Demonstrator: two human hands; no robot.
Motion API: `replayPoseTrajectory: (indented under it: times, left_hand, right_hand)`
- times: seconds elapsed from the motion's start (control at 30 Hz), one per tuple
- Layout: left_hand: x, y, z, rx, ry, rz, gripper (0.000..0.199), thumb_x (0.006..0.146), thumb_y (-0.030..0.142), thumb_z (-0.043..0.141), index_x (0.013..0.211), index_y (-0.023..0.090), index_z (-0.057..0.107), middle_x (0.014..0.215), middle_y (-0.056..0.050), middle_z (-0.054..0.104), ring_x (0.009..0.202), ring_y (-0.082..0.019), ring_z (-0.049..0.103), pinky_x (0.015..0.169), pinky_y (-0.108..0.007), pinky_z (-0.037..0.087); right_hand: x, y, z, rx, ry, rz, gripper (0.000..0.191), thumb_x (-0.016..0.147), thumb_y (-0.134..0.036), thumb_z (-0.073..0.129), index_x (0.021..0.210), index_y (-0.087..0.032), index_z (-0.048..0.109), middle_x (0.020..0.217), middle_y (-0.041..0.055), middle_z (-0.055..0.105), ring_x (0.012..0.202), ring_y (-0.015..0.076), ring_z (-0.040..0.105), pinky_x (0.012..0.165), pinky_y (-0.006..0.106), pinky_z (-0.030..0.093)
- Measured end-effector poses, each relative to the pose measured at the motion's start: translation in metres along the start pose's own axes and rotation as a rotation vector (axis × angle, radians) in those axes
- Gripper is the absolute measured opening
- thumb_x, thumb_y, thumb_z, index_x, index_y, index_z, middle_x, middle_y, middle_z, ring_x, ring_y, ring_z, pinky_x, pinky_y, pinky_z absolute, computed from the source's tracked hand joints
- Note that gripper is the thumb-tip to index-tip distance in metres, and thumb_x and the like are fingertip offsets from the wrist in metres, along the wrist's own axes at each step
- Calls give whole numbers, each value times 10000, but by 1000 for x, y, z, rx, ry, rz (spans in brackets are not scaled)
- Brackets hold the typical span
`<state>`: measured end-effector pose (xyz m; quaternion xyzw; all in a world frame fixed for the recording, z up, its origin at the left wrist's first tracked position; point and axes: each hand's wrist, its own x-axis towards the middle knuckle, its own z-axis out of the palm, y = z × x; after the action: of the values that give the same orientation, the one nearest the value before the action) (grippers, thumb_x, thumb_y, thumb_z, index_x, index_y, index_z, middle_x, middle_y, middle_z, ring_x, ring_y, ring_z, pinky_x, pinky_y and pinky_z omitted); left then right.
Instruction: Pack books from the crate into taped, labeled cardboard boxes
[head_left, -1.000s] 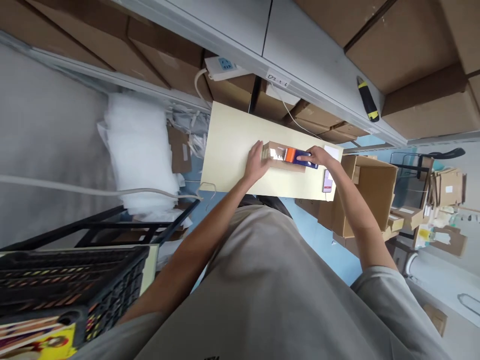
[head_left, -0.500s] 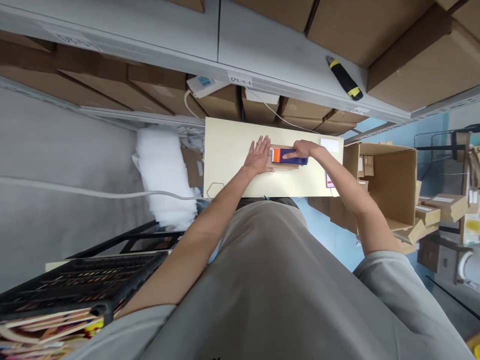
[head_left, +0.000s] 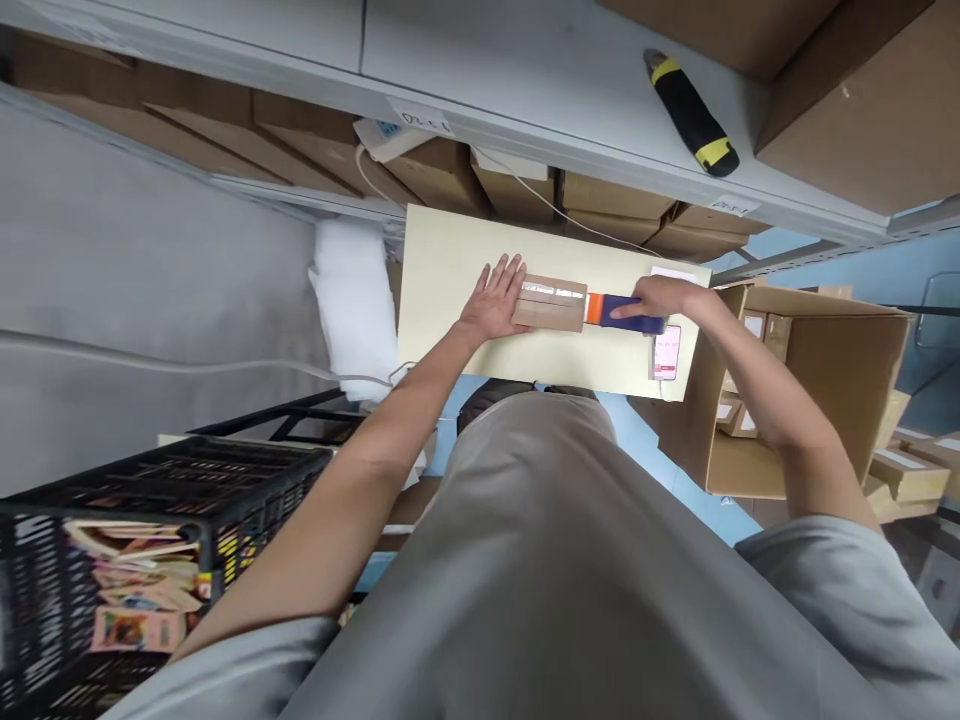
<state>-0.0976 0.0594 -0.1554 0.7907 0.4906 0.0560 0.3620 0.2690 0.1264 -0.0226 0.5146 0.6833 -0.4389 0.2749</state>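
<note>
Tape dispenser (head_left: 607, 309) has moved right of the carton (head_left: 551, 308), clamped in my right hand (head_left: 660, 296); left hand (head_left: 494, 302) splayed on carton's left.

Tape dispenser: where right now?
Head view, right of centre: the tape dispenser is in the right hand over the cream tabletop, at the right end of the small cardboard box.

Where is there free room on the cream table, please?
On the cream table, bare room lies between the left edge and the left hand, and in a strip between the small carton and the near edge. The right end is crowded: right hand, tape dispenser, phone.
</note>
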Motion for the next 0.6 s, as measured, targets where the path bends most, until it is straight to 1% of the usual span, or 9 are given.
replayPoseTrajectory:
  times: [0.07, 0.1, 0.2, 0.27, 0.37, 0.5, 0.6]
  left_hand:
    - [0, 1, 0, 3, 9, -17, 1526, 765, 886, 826, 1843, 17, 186, 1922, -303, 96, 1801, -523, -2, 1436, -626, -102]
    - [1, 2, 0, 6, 9, -27, 1524, 766, 887, 823, 1841, 12, 188, 1921, -308, 96, 1799, -528, -1, 1437, -626, -99]
    - [1, 6, -1, 20, -4, -58, 1521, 770, 886, 818, 1838, 3, 190, 1916, -323, 96, 1795, -542, -6, 1438, -633, -78]
    - [1, 9, -3, 35, -16, -77, 1518, 774, 890, 806, 1838, 1, 188, 1915, -325, 96, 1793, -549, -12, 1435, -646, -67]
    - [1, 13, -5, 59, -31, -107, 1523, 775, 917, 778, 1834, -8, 194, 1914, -328, 91, 1794, -546, -8, 1436, -649, -67]
    - [0, 18, -5, 69, -39, -136, 1564, 759, 990, 727, 1831, -18, 196, 1912, -332, 90, 1794, -544, -15, 1436, -651, -68]
    - [0, 21, -5, 93, -47, -150, 1570, 770, 1023, 681, 1833, -19, 181, 1913, -333, 79, 1794, -545, -23, 1433, -657, -63]
  right_hand:
    - [-6, 27, -3, 14, 6, 9, 713, 816, -904, 860, 770, -195, 804, 672, 105, 725, 741, 299, 726, 698, 375, 472]
    - [-6, 35, -2, 14, 1, 14, 716, 829, -906, 847, 756, -195, 795, 668, 104, 719, 737, 297, 724, 701, 376, 469]
    - [7, 45, 6, 8, -24, 21, 721, 835, -899, 847, 775, -182, 794, 665, 113, 704, 773, 320, 738, 731, 390, 484]
    - [19, 43, 14, 2, -5, 29, 725, 811, -895, 872, 823, -173, 802, 702, 133, 716, 825, 351, 752, 758, 404, 501]
    - [31, 36, 26, -24, 46, 58, 770, 826, -917, 834, 920, -153, 808, 839, 198, 769, 901, 403, 767, 795, 442, 540]
    - [35, 18, 33, -68, 83, 83, 838, 894, -908, 768, 1102, -97, 811, 1034, 282, 809, 1022, 450, 786, 866, 477, 579]
    - [37, 4, 37, -124, 93, 103, 826, 977, -845, 727, 1234, -64, 803, 1145, 305, 819, 1119, 449, 796, 919, 461, 586]
